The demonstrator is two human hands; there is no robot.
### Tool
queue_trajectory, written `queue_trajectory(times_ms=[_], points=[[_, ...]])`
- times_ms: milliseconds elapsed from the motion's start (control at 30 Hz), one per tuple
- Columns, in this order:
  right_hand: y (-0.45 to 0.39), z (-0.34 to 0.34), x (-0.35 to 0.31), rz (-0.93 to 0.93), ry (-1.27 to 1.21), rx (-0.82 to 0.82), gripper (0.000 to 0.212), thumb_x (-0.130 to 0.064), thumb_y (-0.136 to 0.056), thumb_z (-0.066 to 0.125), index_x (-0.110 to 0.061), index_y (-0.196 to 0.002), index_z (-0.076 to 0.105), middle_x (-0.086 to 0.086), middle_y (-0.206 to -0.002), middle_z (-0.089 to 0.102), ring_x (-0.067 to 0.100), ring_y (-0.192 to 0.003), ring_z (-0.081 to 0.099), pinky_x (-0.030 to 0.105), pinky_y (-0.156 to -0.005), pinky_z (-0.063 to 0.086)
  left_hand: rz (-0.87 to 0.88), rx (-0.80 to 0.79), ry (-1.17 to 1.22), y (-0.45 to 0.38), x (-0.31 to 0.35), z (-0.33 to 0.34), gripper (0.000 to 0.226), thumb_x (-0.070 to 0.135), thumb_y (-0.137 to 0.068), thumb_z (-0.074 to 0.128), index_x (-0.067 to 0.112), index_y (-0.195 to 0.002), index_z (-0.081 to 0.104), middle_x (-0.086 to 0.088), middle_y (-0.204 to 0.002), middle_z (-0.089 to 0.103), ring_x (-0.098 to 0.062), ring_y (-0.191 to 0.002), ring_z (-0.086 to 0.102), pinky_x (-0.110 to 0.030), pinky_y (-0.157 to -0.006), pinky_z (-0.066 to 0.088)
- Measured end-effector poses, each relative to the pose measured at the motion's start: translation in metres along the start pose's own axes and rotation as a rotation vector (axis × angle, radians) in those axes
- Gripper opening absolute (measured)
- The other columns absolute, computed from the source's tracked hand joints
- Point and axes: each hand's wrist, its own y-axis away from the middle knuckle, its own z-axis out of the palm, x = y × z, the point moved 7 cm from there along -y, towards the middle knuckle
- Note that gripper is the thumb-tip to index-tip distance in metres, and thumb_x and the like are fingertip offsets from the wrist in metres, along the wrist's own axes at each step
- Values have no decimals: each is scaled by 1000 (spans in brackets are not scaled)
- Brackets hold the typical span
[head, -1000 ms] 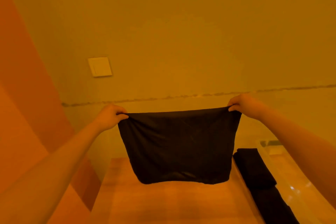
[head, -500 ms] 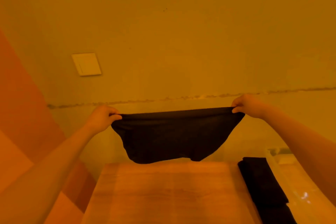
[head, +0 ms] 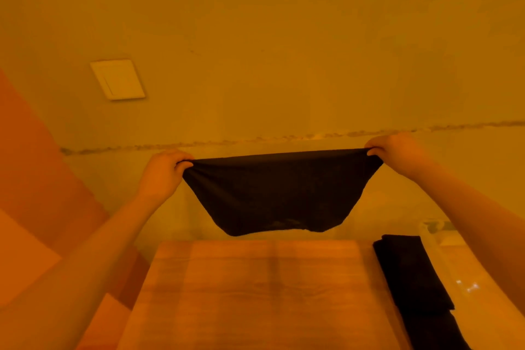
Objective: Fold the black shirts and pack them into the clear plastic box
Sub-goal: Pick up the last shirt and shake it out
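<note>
You face a plain wall [head: 284, 37] under amber light, a switch plate [head: 117, 79] upper left, a rough horizontal seam [head: 255, 140] above the wooden table [head: 255, 293].

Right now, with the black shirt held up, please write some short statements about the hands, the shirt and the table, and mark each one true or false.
1. Both hands grip the black shirt at its upper edge. True: the left hand and the right hand each pinch one end.
2. The shirt lies flat on the wooden table. False: it hangs in the air above the table.
3. Folded black shirts lie at the right side of the table. True.
4. The clear plastic box stands to the left of the table. False: it is at the right, beyond the folded shirts.
</note>
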Motion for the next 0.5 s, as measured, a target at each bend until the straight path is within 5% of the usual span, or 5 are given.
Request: queue_trajectory(times_ms=[133, 267, 400, 467, 500], points=[[48, 27, -1, -86, 56, -8, 21, -3, -90, 55, -3, -106, 68, 14, -104, 69, 32, -97, 63, 38, -82, 46, 137, -7, -34, 57, -5, 13, 23, 13, -82, 53, 2, -87, 73, -15, -81, 68, -32, -83, 62, -36, -73, 45], [123, 93, 5, -209, 182, -53, 33, 7, -49, 80, -13, -75, 75, 5, -59, 68, 24, -48, 64, 32, -41, 52, 212, -103, -92, 150, -14, 43, 9, 12, -80, 66, 10, -84, 74, -7, -77, 70, -17, -75, 64, -27, -67, 51], [203, 167, -3, -188, 66, -182, 28, -24, -72, 46, -18, -52, 65, 1, -46, 57, 12, -38, 56, 22, -38, 46, 239, -320, -117, 246, -36, 92, 49, 36, -99, 31, 21, -81, 74, 0, -79, 72, -18, -70, 69, -27, -65, 54], [239, 192, -11, -183, 52, -119, 31, -22, -74, 43, -21, -52, 66, -3, -48, 58, 3, -40, 54, 16, -42, 44, 243, -485, -198, 291, -43, 116, 4, 27, -78, 70, 26, -79, 74, 3, -75, 71, -15, -66, 70, -28, -57, 56], [256, 205, -11, -151, 5, -138, 28, -18, -75, 47, -23, -57, 68, -8, -55, 62, 0, -48, 57, 12, -48, 43, 212, -569, -203, 315, -49, 130, 26, 22, -56, 87, 26, -78, 74, 4, -72, 70, -14, -65, 69, -27, -52, 56]])
